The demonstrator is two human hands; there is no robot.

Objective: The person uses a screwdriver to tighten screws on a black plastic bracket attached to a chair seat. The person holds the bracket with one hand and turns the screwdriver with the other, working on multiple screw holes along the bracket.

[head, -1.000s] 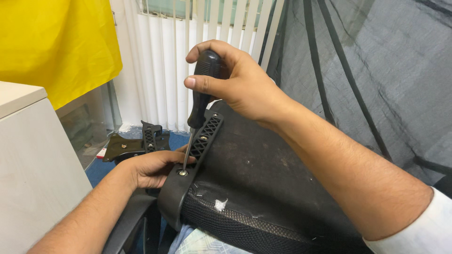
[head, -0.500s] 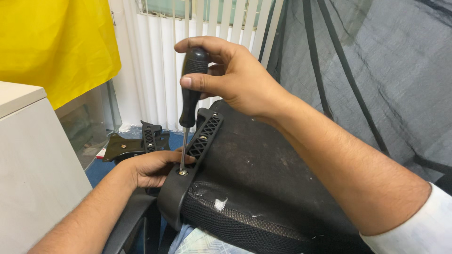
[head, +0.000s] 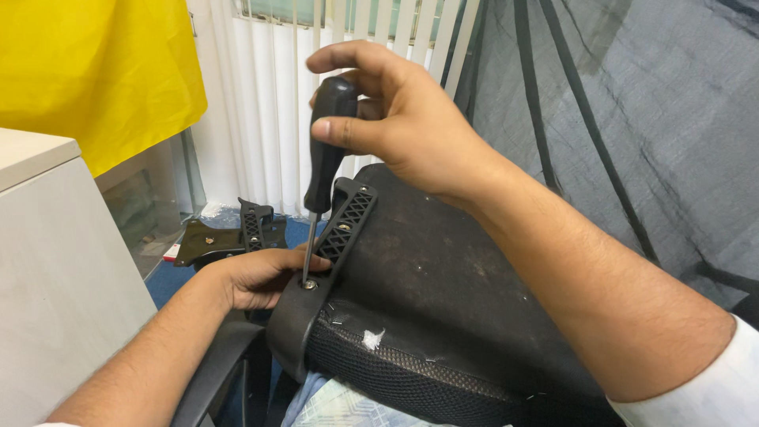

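Currently a black-handled screwdriver (head: 325, 150) is held upright by the right hand (head: 403, 119), whose fingers are closed around the top of the handle, and its tip is set on a screw (head: 309, 284) in the black plastic bracket (head: 320, 269) at the edge of an upturned chair seat (head: 443, 308). The left hand (head: 257, 277) is pressed against the bracket just beside the screw, with fingers curled on it, though the grip is probably loose and partly hidden. Behind, a loose black metal plate (head: 225, 237) is lying on the blue floor (head: 170, 281), near white blinds (head: 261, 103).
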